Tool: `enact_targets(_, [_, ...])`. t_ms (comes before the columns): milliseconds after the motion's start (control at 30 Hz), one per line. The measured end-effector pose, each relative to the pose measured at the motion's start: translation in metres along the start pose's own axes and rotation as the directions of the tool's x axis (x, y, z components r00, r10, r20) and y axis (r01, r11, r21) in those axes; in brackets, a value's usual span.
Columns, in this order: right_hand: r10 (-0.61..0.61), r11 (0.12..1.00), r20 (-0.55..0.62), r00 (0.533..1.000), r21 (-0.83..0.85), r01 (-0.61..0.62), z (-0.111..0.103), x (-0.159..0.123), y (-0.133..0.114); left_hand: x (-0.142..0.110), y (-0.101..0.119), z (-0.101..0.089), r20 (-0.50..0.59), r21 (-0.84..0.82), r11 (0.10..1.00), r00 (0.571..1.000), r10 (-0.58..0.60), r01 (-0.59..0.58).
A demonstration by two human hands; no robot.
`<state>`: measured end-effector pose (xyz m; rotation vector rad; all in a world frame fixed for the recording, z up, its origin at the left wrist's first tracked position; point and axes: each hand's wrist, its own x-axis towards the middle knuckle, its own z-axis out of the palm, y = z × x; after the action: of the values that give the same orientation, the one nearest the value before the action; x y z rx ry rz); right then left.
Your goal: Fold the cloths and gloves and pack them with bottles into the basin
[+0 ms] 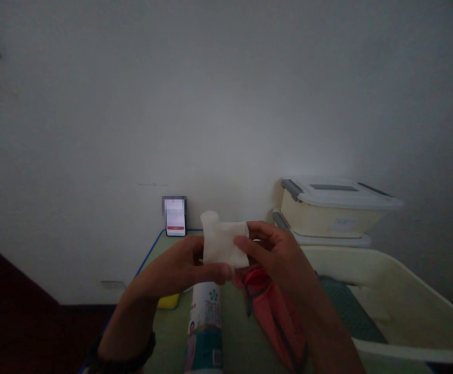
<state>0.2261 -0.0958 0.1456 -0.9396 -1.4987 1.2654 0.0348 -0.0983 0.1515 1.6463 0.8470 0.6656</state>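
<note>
Both my hands hold a small white square of soft material, like a tissue or cotton pad point(221, 241), up in front of me. My left hand point(182, 267) grips its lower left side with thumb and fingers closed. My right hand point(275, 254) pinches its right edge between thumb and forefinger. Below the hands, a white and teal packet with printed labels point(206, 324) lies on the green table point(168, 324). A red pouch with a dark strap point(277, 311) lies beside the packet, under my right wrist.
A phone point(175, 216) with a lit screen leans against the white wall at the table's far edge. A small yellow object point(169, 301) sits under my left forearm. Stacked cream lidded bins point(333, 205) stand at the right, with an open cream tub point(401, 306) nearer.
</note>
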Motion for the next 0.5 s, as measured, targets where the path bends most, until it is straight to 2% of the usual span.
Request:
enact_targets(67, [-0.01, 1.0, -0.019, 1.0, -0.015, 0.01, 0.0, 0.0, -0.001, 0.0, -0.002, -0.004, 0.003, 0.005, 1.0, 1.0, 0.013, -0.013])
enact_targets(100, [-0.015, 1.0, -0.032, 0.999, -0.022, 0.015, 0.0, 0.0, -0.001, -0.001, -0.002, -0.006, -0.036, 0.001, 0.999, 0.999, 0.036, -0.036])
enact_targets(167, [-0.021, 0.999, -0.048, 0.999, -0.034, 0.02, -0.001, -0.001, -0.001, -0.003, -0.002, -0.009, -0.231, 0.037, 0.994, 0.966, 0.113, -0.107])
enact_targets(200, [-0.025, 0.999, -0.052, 0.998, -0.043, 0.023, -0.001, -0.002, -0.001, -0.004, -0.001, -0.01, -0.355, 0.096, 0.985, 0.919, 0.17, -0.145])
enact_targets(233, [-0.028, 0.998, -0.049, 0.998, -0.051, 0.026, -0.001, -0.002, 0.0, -0.006, 0.0, -0.011, -0.461, 0.179, 0.968, 0.854, 0.239, -0.175])
enact_targets(267, [-0.032, 0.998, -0.046, 0.998, -0.061, 0.029, -0.002, -0.003, 0.0, -0.007, 0.002, -0.01, -0.524, 0.274, 0.942, 0.792, 0.313, -0.191])
enact_targets(300, [-0.036, 0.997, -0.044, 0.998, -0.072, 0.033, -0.002, -0.003, 0.001, -0.009, 0.004, -0.009, -0.543, 0.367, 0.908, 0.746, 0.386, -0.203])
enact_targets(333, [-0.04, 0.996, -0.043, 0.998, -0.082, 0.037, -0.002, -0.004, 0.001, -0.01, 0.006, -0.008, -0.53, 0.446, 0.871, 0.722, 0.444, -0.207])
enact_targets(400, [-0.048, 0.994, -0.036, 0.998, -0.096, 0.044, -0.002, -0.004, 0.002, -0.01, 0.009, -0.004, -0.479, 0.536, 0.821, 0.731, 0.486, -0.195])
enact_targets(500, [-0.06, 0.994, -0.029, 0.998, -0.096, 0.057, -0.003, -0.004, 0.002, -0.008, 0.011, 0.001, -0.455, 0.531, 0.836, 0.786, 0.419, -0.138])
